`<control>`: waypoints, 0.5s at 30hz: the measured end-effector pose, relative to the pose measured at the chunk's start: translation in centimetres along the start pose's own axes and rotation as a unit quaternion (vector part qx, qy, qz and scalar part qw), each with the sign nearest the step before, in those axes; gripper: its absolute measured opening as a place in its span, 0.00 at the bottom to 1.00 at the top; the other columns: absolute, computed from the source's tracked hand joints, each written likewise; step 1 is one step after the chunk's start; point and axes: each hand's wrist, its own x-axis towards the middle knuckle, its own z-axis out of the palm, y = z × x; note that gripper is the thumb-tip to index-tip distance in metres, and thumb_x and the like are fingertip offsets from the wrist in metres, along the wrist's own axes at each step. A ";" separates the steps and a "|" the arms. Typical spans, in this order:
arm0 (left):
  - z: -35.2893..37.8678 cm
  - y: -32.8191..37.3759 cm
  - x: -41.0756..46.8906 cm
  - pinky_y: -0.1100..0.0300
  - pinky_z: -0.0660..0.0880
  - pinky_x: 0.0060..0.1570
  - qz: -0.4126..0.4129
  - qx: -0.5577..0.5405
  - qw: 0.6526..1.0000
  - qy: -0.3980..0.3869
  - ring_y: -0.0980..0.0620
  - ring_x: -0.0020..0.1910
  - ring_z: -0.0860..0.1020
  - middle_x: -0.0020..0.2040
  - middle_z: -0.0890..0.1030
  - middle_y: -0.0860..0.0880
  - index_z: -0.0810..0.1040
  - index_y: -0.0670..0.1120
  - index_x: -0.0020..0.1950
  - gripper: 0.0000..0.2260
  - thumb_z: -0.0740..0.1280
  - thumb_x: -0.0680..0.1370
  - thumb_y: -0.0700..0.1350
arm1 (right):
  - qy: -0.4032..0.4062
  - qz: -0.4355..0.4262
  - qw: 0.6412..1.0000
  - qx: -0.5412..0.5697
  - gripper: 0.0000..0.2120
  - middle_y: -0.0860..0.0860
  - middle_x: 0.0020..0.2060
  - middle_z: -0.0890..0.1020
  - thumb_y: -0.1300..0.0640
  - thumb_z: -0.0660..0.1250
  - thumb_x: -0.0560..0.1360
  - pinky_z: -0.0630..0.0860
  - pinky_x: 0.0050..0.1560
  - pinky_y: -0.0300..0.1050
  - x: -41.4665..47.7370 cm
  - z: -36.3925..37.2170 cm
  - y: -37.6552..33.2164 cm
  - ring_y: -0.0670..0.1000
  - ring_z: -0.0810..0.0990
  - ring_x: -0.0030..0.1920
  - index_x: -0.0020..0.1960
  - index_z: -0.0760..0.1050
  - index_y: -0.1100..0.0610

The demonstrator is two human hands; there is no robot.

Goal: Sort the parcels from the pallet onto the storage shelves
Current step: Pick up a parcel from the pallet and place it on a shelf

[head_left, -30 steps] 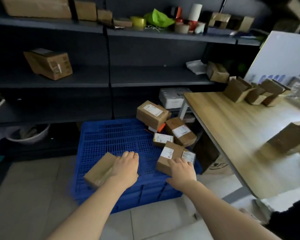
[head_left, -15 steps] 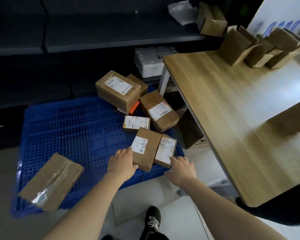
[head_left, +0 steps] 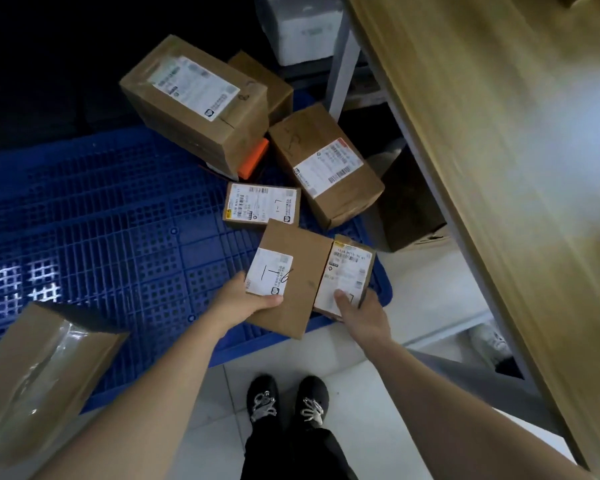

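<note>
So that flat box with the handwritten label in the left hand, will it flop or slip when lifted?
Probably stiff: the flat box keeps straight edges while the left hand grips one corner. Likely light, since one thumb on top seems enough to hold it. Matte cardboard probably won't slip much.

— What is your blue pallet carrying?

— It sits on the white tiled floor in front of your feet. At its far right is a large parcel, with an orange packet showing from under it and a labelled parcel just beside it. A flat parcel lies in front of them.

— And the near edge?

— A marked parcel overhangs the rim and touches a small parcel on its right. A taped parcel covers the near left corner.

— Your worktop?

— It stands to your right, its wood blurred. A dark box sits on the floor beneath it.
</note>
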 end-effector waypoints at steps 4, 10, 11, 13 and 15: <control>-0.2 -0.4 0.9 0.65 0.71 0.47 -0.012 -0.060 0.995 -0.073 0.55 0.57 0.77 0.56 0.80 0.56 0.75 0.55 0.63 0.24 0.77 0.70 0.46 | 0.013 0.009 0.990 0.137 0.27 0.47 0.59 0.78 0.47 0.67 0.76 0.74 0.61 0.55 0.7 1.1 0.1 0.54 0.76 0.61 0.72 0.63 0.47; -0.4 -0.5 0.1 0.59 0.72 0.55 -0.008 -0.150 0.986 -0.078 0.53 0.59 0.77 0.59 0.80 0.56 0.71 0.57 0.67 0.36 0.79 0.61 0.51 | 0.013 0.022 0.970 0.240 0.28 0.46 0.63 0.77 0.50 0.66 0.78 0.73 0.61 0.51 -0.4 1.2 -0.9 0.51 0.76 0.60 0.76 0.60 0.44; -0.5 -0.5 -0.4 0.58 0.73 0.55 -0.011 -0.166 0.983 -0.079 0.53 0.59 0.77 0.59 0.80 0.56 0.71 0.59 0.66 0.38 0.79 0.58 0.53 | 0.008 0.023 0.965 0.261 0.27 0.46 0.63 0.77 0.50 0.66 0.79 0.72 0.60 0.50 -1.1 1.1 -1.1 0.51 0.76 0.60 0.75 0.61 0.44; -0.8 -0.9 -1.8 0.57 0.74 0.51 -0.024 -0.203 0.976 -0.077 0.53 0.57 0.78 0.57 0.81 0.56 0.71 0.60 0.64 0.40 0.78 0.53 0.55 | -0.006 0.023 0.957 0.290 0.26 0.46 0.62 0.77 0.52 0.66 0.79 0.72 0.59 0.49 -2.7 0.8 -1.2 0.50 0.76 0.59 0.74 0.61 0.44; -1.1 -1.8 -3.4 0.56 0.75 0.48 -0.039 -0.235 0.968 -0.077 0.50 0.55 0.79 0.56 0.82 0.53 0.73 0.58 0.65 0.41 0.77 0.52 0.54 | -0.011 0.017 0.956 0.294 0.26 0.46 0.62 0.77 0.53 0.66 0.79 0.73 0.62 0.53 -4.7 0.6 -1.1 0.51 0.76 0.60 0.74 0.62 0.43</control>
